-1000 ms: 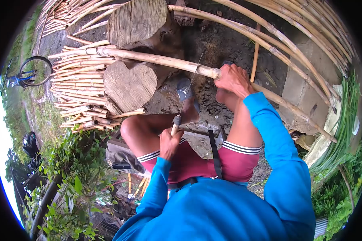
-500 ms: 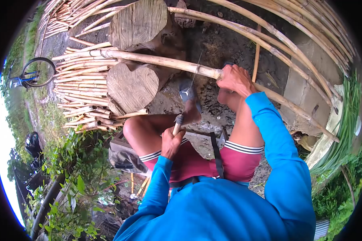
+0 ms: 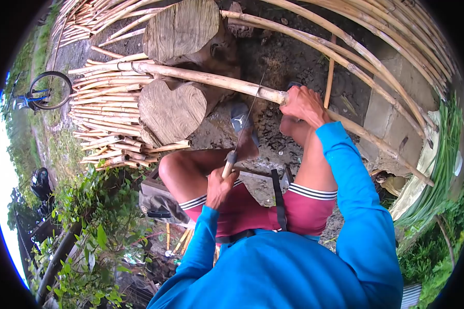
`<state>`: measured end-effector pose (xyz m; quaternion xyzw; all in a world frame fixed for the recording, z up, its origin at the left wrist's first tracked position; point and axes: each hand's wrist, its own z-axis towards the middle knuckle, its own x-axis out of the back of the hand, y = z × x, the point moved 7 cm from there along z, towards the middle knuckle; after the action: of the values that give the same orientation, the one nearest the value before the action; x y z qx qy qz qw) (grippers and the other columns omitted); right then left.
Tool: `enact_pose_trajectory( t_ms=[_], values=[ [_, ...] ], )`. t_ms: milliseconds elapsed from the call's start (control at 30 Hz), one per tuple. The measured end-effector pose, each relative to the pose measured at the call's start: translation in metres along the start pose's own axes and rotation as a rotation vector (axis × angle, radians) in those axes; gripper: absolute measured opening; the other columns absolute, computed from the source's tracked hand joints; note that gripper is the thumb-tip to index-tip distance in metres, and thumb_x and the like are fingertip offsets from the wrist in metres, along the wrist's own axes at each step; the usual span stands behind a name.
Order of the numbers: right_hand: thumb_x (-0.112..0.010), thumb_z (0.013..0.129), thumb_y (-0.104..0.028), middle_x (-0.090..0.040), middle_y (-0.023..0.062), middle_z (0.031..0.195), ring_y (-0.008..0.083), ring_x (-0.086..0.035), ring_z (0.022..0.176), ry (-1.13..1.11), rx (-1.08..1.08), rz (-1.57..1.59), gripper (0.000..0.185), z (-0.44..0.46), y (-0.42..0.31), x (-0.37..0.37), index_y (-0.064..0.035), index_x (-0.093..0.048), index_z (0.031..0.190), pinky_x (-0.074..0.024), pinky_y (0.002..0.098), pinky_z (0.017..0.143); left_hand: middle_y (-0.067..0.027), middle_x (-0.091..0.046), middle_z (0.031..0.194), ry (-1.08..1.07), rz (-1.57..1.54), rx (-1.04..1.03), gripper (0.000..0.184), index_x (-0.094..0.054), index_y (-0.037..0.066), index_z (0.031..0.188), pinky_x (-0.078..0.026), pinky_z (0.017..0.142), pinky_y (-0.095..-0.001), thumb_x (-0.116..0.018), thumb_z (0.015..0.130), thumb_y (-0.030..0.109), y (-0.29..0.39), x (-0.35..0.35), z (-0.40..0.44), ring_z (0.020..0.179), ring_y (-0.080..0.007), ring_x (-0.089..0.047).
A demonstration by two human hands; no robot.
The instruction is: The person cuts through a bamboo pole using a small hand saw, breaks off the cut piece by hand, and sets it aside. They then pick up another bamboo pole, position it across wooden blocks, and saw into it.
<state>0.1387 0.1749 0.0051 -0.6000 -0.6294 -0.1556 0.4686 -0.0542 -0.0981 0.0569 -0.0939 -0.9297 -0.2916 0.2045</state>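
My left hand (image 3: 220, 189) is closed around the pale handle of a long knife (image 3: 229, 164). Seen nearly edge-on, its thin blade reaches up and away, crossing the bamboo pole (image 3: 206, 78) just left of my other hand. Whether the edge bites into the pole cannot be made out. My right hand (image 3: 305, 104) wraps round that pole at a joint. To the left the pole rests between two upright log stumps, one a heart-shaped stump (image 3: 172, 110) and one a larger stump (image 3: 183, 28); to the right it slopes past my knee.
A stack of cut bamboo pieces (image 3: 108, 110) lies behind the stumps. More long bamboo poles (image 3: 392, 46) curve along the upper right, beside green strips (image 3: 438, 165). Leafy plants (image 3: 93, 232) grow at lower left, and a bicycle wheel (image 3: 50, 92) stands at far left.
The knife has shifted slightly right along the pole, its blade leaning a bit more, and my left hand sits slightly lower. My right hand keeps its hold on the pole.
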Motion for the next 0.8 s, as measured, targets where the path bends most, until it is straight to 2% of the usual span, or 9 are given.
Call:
enact_pose_trajectory(
  t_ms=[200, 233, 267, 333, 433, 500, 633, 733, 800],
  values=[
    [-0.069, 0.071, -0.033, -0.069, 0.0274, 0.095, 0.0454, -0.067, 0.091, 0.006, -0.001, -0.005, 0.038, -0.001, -0.001, -0.003, -0.0041, -0.072, 0.095, -0.0551, 0.0498, 0.083, -0.0283, -0.065, 0.073, 0.146, 0.12, -0.055, 0.036, -0.066, -0.005, 0.085, -0.049, 0.066, -0.0459, -0.064, 0.085, 0.031, 0.032, -0.016, 0.059, 0.075, -0.0351, -0.069],
    [-0.069, 0.072, -0.033, -0.069, 0.0278, 0.096, 0.0458, -0.067, 0.091, -0.026, -0.006, 0.002, 0.038, -0.001, -0.002, -0.002, -0.004, -0.072, 0.096, -0.0549, 0.0494, 0.084, -0.0315, -0.066, 0.083, 0.109, 0.586, -0.578, 0.034, -0.067, -0.003, 0.092, -0.05, 0.067, -0.0476, -0.064, 0.085, 0.03, 0.06, -0.035, 0.09, 0.079, -0.0399, -0.068],
    [-0.069, 0.072, -0.033, -0.069, 0.0278, 0.096, 0.0458, -0.067, 0.091, -0.039, -0.012, -0.005, 0.038, -0.009, -0.001, -0.005, -0.004, -0.072, 0.096, -0.0549, 0.0494, 0.084, -0.0212, -0.062, 0.08, 0.001, -0.011, 0.053, 0.029, -0.07, 0.005, 0.103, -0.047, 0.059, -0.0437, -0.07, 0.079, 0.022, 0.042, -0.031, 0.116, 0.071, -0.031, -0.062],
    [-0.07, 0.072, -0.034, -0.069, 0.0278, 0.096, 0.0456, -0.067, 0.092, 0.021, 0.011, 0.002, 0.039, -0.007, -0.002, 0.002, -0.0035, -0.072, 0.096, -0.0548, 0.0495, 0.085, -0.0259, -0.065, 0.092, 0.16, 0.688, -0.729, 0.028, -0.068, 0.004, 0.1, -0.051, 0.067, -0.0479, -0.065, 0.086, 0.028, 0.063, -0.039, 0.087, 0.077, -0.043, -0.064],
    [-0.071, 0.071, -0.035, -0.069, 0.0277, 0.096, 0.045, -0.067, 0.093, -0.006, 0.014, 0.022, 0.041, -0.005, 0.004, 0.0, -0.0034, -0.072, 0.097, -0.0544, 0.0496, 0.086, -0.0225, -0.067, 0.075, 0.066, 0.083, -0.198, 0.026, -0.069, 0.001, 0.09, -0.05, 0.067, -0.0439, -0.066, 0.085, 0.026, 0.025, -0.015, 0.044, 0.07, -0.0367, -0.067],
    [-0.072, 0.071, -0.035, -0.069, 0.0276, 0.096, 0.0447, -0.067, 0.093, -0.025, 0.007, 0.049, 0.041, -0.008, 0.006, -0.001, -0.0033, -0.072, 0.098, -0.0543, 0.0497, 0.086, -0.02, -0.066, 0.072, 0.002, 0.057, 0.083, 0.028, -0.07, -0.001, 0.091, -0.05, 0.068, -0.0431, -0.066, 0.083, 0.026, 0.012, -0.004, 0.013, 0.071, -0.032, -0.068],
    [-0.071, 0.07, -0.035, -0.069, 0.0274, 0.097, 0.0441, -0.067, 0.093, -0.064, 0.003, 0.025, 0.042, 0.0, -0.002, 0.005, -0.0028, -0.072, 0.097, -0.054, 0.0504, 0.085, -0.0247, -0.065, 0.072, 0.203, 0.23, -0.224, 0.035, -0.065, -0.003, 0.082, -0.051, 0.068, -0.0421, -0.068, 0.08, 0.032, -0.003, -0.023, 0.073, 0.071, -0.0356, -0.067],
    [-0.071, 0.069, -0.035, -0.069, 0.0271, 0.094, 0.0444, -0.067, 0.091, -0.11, -0.001, 0.016, 0.042, 0.0, -0.001, -0.001, -0.0027, -0.072, 0.095, -0.0542, 0.0509, 0.084, -0.0249, -0.063, 0.081, -0.155, 0.014, 0.068, 0.038, -0.065, 0.001, 0.092, -0.05, 0.066, -0.0453, -0.063, 0.086, 0.038, 0.067, -0.038, 0.096, 0.074, -0.0388, -0.064],
    [-0.07, 0.069, -0.035, -0.069, 0.0268, 0.094, 0.0445, -0.067, 0.09, -0.052, -0.009, 0.023, 0.041, 0.003, 0.003, -0.002, -0.0036, -0.073, 0.095, -0.0545, 0.0506, 0.083, -0.0236, -0.063, 0.078, 0.156, 0.473, -0.613, 0.033, -0.066, 0.002, 0.088, -0.049, 0.065, -0.045, -0.061, 0.087, 0.035, 0.077, -0.027, 0.084, 0.074, -0.0409, -0.064]
  ],
)
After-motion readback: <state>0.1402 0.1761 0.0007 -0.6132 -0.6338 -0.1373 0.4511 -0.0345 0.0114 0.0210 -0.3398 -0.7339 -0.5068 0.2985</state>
